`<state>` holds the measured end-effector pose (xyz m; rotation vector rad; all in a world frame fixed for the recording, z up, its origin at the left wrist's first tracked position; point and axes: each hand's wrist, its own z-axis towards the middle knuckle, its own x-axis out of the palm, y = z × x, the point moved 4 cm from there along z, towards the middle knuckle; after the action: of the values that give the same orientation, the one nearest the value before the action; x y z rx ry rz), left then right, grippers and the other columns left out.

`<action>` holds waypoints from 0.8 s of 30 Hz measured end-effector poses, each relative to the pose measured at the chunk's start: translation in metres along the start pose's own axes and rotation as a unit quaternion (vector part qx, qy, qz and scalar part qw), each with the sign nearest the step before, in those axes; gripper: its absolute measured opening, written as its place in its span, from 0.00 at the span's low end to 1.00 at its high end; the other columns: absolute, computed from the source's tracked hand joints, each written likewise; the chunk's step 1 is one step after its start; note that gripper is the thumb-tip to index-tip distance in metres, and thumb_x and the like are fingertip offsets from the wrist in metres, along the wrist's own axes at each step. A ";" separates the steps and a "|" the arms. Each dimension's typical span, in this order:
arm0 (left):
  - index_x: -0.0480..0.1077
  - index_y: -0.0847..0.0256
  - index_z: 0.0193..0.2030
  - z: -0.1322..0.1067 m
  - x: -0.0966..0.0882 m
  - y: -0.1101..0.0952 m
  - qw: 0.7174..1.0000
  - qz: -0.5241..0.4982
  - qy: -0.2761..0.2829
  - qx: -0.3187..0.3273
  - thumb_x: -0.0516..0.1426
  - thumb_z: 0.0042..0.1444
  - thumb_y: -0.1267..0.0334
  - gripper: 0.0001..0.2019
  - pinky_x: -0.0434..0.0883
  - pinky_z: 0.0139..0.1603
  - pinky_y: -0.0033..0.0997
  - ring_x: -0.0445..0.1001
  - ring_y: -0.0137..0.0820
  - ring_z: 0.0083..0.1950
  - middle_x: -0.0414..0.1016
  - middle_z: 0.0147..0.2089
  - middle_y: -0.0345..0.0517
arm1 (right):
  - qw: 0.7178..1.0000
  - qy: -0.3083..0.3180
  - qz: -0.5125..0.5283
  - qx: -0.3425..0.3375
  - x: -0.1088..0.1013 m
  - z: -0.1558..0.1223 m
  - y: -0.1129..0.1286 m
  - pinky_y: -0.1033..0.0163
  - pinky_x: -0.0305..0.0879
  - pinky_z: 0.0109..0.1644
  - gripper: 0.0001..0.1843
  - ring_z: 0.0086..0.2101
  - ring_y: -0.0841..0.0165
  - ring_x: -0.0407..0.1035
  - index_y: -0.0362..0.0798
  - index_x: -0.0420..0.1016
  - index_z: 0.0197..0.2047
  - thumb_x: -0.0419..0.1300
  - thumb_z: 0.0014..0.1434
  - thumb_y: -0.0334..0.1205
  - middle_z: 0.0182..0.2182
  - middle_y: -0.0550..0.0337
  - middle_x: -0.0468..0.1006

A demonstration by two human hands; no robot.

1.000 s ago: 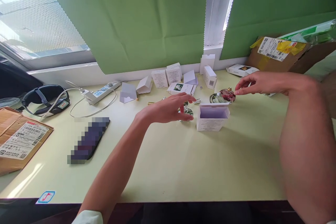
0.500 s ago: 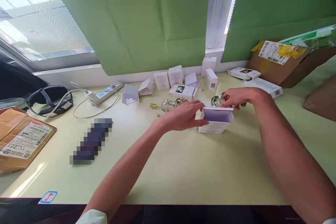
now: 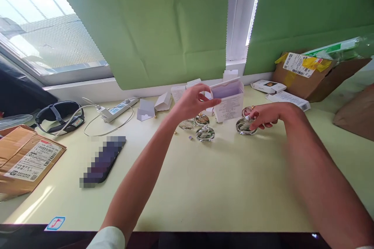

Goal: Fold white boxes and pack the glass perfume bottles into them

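My left hand (image 3: 193, 103) grips a small open white box (image 3: 228, 99) with a lilac inside and holds it above the pale green table (image 3: 204, 186). My right hand (image 3: 267, 114) has its fingers closed on a round clear glass bottle (image 3: 245, 125) that stands on the table. Two more glass bottles (image 3: 205, 133) stand below the lifted box, a third (image 3: 187, 124) a little to their left. A tiny cap (image 3: 189, 137) lies near them.
Several small white boxes (image 3: 163, 102) line the back edge below green blinds. A power strip (image 3: 117, 107) and a head strap (image 3: 60, 114) lie at the left, beside a cardboard parcel (image 3: 26, 159) and a dark blurred object (image 3: 102, 159). Another cardboard box (image 3: 309, 70) stands back right.
My left hand took hold of the open white box and lifted it off the table. My right hand came down onto the glass bottle and drew it nearer.
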<state>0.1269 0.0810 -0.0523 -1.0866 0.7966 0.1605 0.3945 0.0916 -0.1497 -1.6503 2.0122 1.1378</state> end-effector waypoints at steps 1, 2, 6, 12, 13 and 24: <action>0.70 0.60 0.43 0.011 -0.002 0.002 1.000 0.009 -0.011 -0.016 0.63 0.56 0.51 0.16 0.67 0.28 0.29 0.77 0.32 0.39 0.76 0.45 0.49 | 1.000 0.004 -0.002 -0.003 -0.001 -0.002 -0.001 0.61 0.46 0.25 0.18 0.22 0.71 0.57 0.51 0.64 0.25 0.67 0.46 0.53 0.22 0.62 0.70; 0.69 0.60 0.44 0.022 -0.002 0.005 0.999 0.017 -0.012 -0.029 0.64 0.55 0.51 0.17 0.66 0.28 0.30 0.77 0.33 0.37 0.77 0.41 0.48 | 1.000 0.005 -0.004 -0.009 -0.001 -0.003 -0.001 0.62 0.45 0.25 0.19 0.21 0.72 0.57 0.51 0.65 0.25 0.67 0.46 0.53 0.22 0.63 0.69; 0.70 0.62 0.41 0.064 0.018 0.025 0.997 0.028 0.042 -0.054 0.66 0.54 0.53 0.17 0.66 0.31 0.34 0.76 0.33 0.33 0.77 0.34 0.49 | 0.999 -0.002 -0.013 -0.048 -0.002 -0.013 0.011 0.62 0.46 0.25 0.20 0.23 0.71 0.56 0.51 0.64 0.25 0.67 0.46 0.55 0.22 0.65 0.67; 0.71 0.63 0.37 0.082 0.057 0.051 0.985 0.124 0.117 -0.032 0.63 0.56 0.55 0.12 0.68 0.36 0.34 0.73 0.32 0.33 0.75 0.33 0.47 | 0.996 -0.028 -0.033 -0.079 -0.003 -0.033 0.036 0.61 0.48 0.27 0.18 0.26 0.68 0.59 0.52 0.65 0.25 0.66 0.47 0.54 0.23 0.64 0.69; 0.71 0.63 0.37 0.083 0.058 0.053 0.984 0.136 0.113 -0.030 0.63 0.55 0.55 0.13 0.69 0.38 0.35 0.73 0.33 0.36 0.75 0.36 0.48 | 0.996 -0.028 -0.037 -0.080 -0.003 -0.035 0.039 0.61 0.48 0.27 0.18 0.26 0.68 0.59 0.52 0.65 0.25 0.66 0.47 0.54 0.24 0.64 0.69; 0.64 0.59 0.60 0.045 0.029 0.032 0.978 0.191 0.065 0.048 0.59 0.59 0.51 0.25 0.67 0.48 0.33 0.70 0.34 0.48 0.66 0.58 0.52 | 0.993 -0.016 -0.058 -0.101 -0.001 -0.036 0.049 0.61 0.51 0.28 0.14 0.27 0.67 0.61 0.52 0.69 0.29 0.65 0.50 0.53 0.24 0.62 0.70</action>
<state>0.1545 0.1267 -0.0848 -0.8498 1.1178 0.3745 0.3581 0.0674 -0.1077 -1.8062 1.8050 1.3537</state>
